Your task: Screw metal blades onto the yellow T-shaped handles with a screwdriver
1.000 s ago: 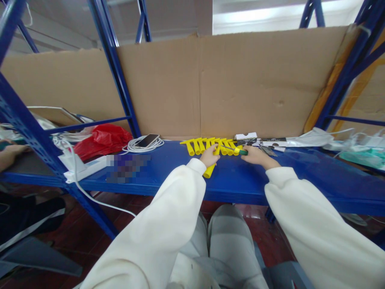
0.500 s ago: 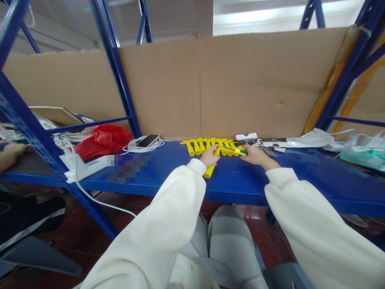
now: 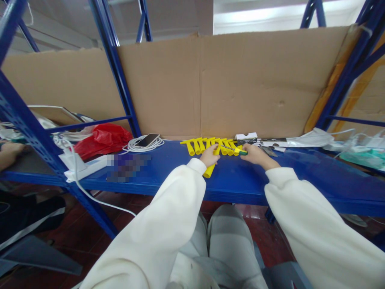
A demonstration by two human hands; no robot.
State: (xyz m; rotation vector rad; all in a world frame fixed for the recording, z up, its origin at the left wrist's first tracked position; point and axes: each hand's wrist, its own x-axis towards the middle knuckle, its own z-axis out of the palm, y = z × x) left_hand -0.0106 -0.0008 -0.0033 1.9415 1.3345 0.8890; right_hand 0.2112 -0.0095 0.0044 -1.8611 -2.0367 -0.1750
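Note:
My left hand [image 3: 209, 156] is closed on a yellow T-shaped plastic piece [image 3: 209, 172], whose round tubular end points toward me over the blue shelf. In my right hand [image 3: 253, 153] is a screwdriver [image 3: 242, 152] with a green and yellow handle. Its thin shaft points left, and the tip reaches the piece in my left hand; whether it touches a screw is too small to tell. Behind both hands lies a row of several similar yellow T-shaped pieces [image 3: 197, 147], side by side, partly hidden by my hands.
A phone [image 3: 148, 140] rests on a coiled white cable [image 3: 132, 147] at left, near a red plastic bag [image 3: 105, 139] and a white power strip [image 3: 90, 166]. Small boxes [image 3: 247, 138] stand right of the row. A cardboard sheet [image 3: 234, 84] closes the back. Another person's hand [image 3: 10, 154] shows far left.
Almost nothing differs: both hands stay in place with the same things in them. The screwdriver's handle looks slightly turned.

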